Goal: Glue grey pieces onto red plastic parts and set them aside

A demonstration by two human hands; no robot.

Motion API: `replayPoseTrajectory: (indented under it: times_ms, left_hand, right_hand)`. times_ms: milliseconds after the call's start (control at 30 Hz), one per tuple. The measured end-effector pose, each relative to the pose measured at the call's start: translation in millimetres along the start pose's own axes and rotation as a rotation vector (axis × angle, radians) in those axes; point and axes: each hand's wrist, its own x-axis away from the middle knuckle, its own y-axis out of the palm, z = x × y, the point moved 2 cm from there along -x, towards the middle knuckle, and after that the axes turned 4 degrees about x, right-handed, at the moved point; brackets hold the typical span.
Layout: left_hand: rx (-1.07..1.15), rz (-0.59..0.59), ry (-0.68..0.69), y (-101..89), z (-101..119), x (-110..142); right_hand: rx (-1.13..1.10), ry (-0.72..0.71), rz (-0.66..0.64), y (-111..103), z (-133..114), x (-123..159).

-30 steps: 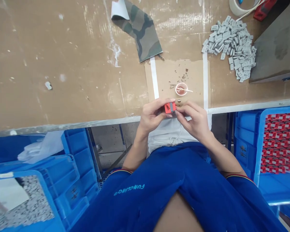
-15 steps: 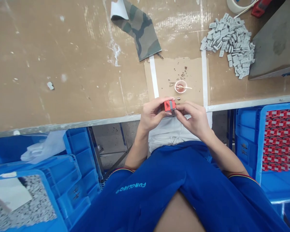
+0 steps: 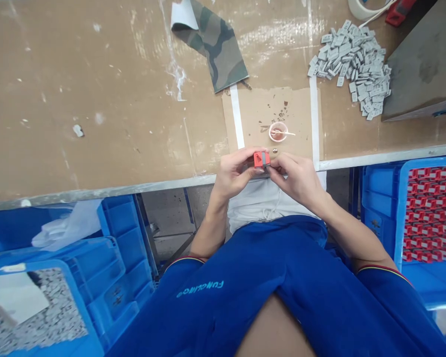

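Note:
A small red block with a grey piece on its top face (image 3: pixel 261 159) is held over the table's front edge. My left hand (image 3: pixel 233 174) grips it from the left with closed fingers. From the right, my right hand (image 3: pixel 296 177) pinches at the same block, fingertips against its grey piece. Just beyond the hands stands a little white cup (image 3: pixel 278 132) of reddish liquid with a thin stick in it, on a taped cardboard patch (image 3: pixel 260 111).
A heap of grey pieces (image 3: pixel 355 64) lies at the back right. A camouflage cloth (image 3: pixel 215 44) lies at the back. A blue crate of red blocks (image 3: pixel 433 213) stands at my right, blue crates (image 3: pixel 115 263) with grey parts at my left.
Both hands and the red block have stayed together and drifted slightly up in the picture; the fingers of my right hand shifted a little on the block.

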Motion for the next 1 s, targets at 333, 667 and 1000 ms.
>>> replayPoseTrajectory:
  times_ms: [333, 667, 1000]
  left_hand:
    - [0.159, 0.018, -0.065, 1.1, -4, 4]
    - [0.344, 0.055, -0.063, -2.0, -10, 1]
    - [0.379, 0.094, -0.174, -4.9, -5, -1]
  right_hand:
    - [-0.321, 0.080, -0.099, -14, -5, -1]
    - [-0.313, -0.037, 0.196, 0, -32, -2]
    - [-0.128, -0.002, 0.341, 14, -27, -5]
